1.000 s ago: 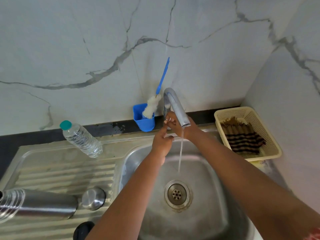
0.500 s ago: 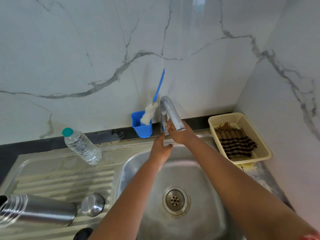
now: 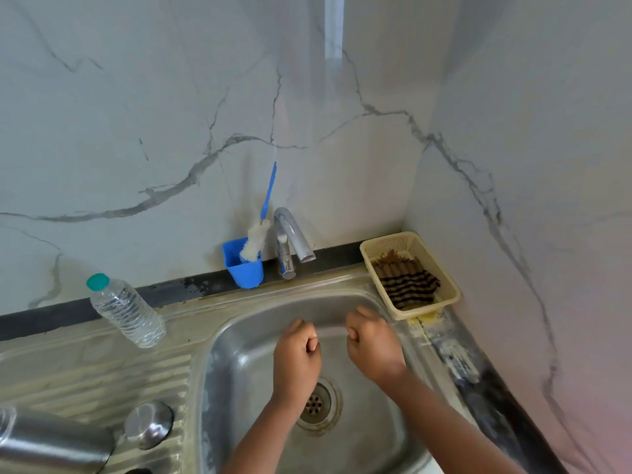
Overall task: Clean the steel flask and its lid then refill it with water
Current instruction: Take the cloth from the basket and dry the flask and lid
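Plastic bottle (image 3: 127,311) beside sink (image 3: 260,313)

The sink basin (image 3: 369,449) is occupied at its middle by the left hand (image 3: 297,357) and right hand (image 3: 374,347), both held above the drain (image 3: 316,403). The rear rim is blocked by the tap (image 3: 290,239), the blue cup (image 3: 243,265) with its bottle brush (image 3: 258,230), and the basket (image 3: 410,275). The drainboard (image 3: 85,371) is obstructed by the plastic bottle (image 3: 126,311), steel flask (image 3: 51,439) and lid (image 3: 148,424); open room is left between them.
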Motion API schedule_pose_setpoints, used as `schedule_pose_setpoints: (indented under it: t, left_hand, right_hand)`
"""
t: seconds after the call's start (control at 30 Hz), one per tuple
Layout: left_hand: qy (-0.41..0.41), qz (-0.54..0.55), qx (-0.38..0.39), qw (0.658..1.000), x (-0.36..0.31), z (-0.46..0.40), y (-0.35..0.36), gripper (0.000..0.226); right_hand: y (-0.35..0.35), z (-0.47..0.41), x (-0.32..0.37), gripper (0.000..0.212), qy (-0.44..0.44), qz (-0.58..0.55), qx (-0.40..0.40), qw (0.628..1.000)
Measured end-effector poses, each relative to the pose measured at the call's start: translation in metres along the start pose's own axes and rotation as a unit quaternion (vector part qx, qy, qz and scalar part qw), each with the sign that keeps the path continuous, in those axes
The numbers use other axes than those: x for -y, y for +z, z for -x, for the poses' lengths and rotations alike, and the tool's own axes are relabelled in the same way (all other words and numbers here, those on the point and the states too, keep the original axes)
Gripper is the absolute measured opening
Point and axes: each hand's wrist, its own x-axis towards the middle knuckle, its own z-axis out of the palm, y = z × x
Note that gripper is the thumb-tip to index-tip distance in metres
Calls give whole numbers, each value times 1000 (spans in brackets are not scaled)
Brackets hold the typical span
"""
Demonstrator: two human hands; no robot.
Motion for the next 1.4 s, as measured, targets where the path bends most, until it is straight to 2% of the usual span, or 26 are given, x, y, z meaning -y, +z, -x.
schedule_pose_setpoints:
  t: [0.07,0.13,0.2,0.23,0.27,0.3,0.33,0.37,0.43,0.47,0.5,0.53,0.6,0.63,0.67,0.73,0.83,0.9,1.0,1.1,1.2,1.3,1.4]
  left_hand:
    - [17,13,-21,1000,-9,-2,-6,52]
    - [17,13,-5,1000,-10,2,-8,51]
    - [-40,-15,109,993,-8,11,-6,47]
    - [-93,-47,209,972,-6,16,-5,55]
    - [-149,-92,310,934,-2,21,-4,75]
    - [-173,-142,386,895,0,27,-1,88]
    - [-169,-173,402,883,1,31,1,86]
    - [-158,-179,375,895,1,33,3,72]
    - [-156,-128,241,949,-4,34,5,32]
    - [-169,-103,205,959,-8,33,4,20]
    - [-174,-90,207,958,-7,31,7,23]
    - [-165,-97,242,951,-5,30,11,35]
    - [-150,-141,341,917,-10,30,16,75]
    - [-153,-157,361,906,-13,29,18,84]
    - [-150,-161,356,908,-16,27,21,81]
    - [-141,-140,317,928,-22,23,28,61]
    - [-136,-80,261,952,-34,14,38,40]
    - [-127,-49,240,961,-45,5,45,35]
    - [-116,-24,223,968,-57,-8,56,34]
    - [-112,-16,222,968,-66,-20,64,33]
    - [-124,1,219,968,-72,-29,70,31]
    - [-125,6,210,970,-74,-37,75,29]
    - [-128,1,205,970,-71,-39,76,28]
  right_hand:
    - [-10,3,6,41,-29,-20,-55,998]
    - [-12,10,10,35,-28,9,-49,998]
    - [-6,19,9,24,18,67,59,996]
    - [-4,25,4,37,57,96,154,982]
    - [-4,29,0,58,80,129,235,960]
    - [-4,33,-5,71,87,150,276,946]
    - [-5,37,-7,72,83,156,274,945]
    - [-7,39,-9,64,82,145,247,955]
    - [-13,40,-14,36,88,120,175,973]
    - [-17,42,-17,24,90,117,155,977]
    - [-19,42,-22,22,94,120,166,974]
    - [-21,42,-25,24,98,121,198,968]
    - [-24,42,-36,28,84,119,275,950]
    - [-26,41,-40,30,79,113,281,950]
    - [-31,38,-43,30,83,102,260,957]
    - [-43,25,-49,27,95,56,173,979]
    - [-69,2,-59,17,108,-13,90,990]
    - [-84,-14,-68,16,141,-40,46,988]
    - [-96,-38,-87,25,158,-47,12,986]
    - [-96,-60,-105,24,166,-27,42,985]
    - [-88,-77,-113,35,150,-2,107,983]
    - [-79,-90,-115,45,106,71,165,978]
    - [-75,-95,-114,39,32,180,183,966]
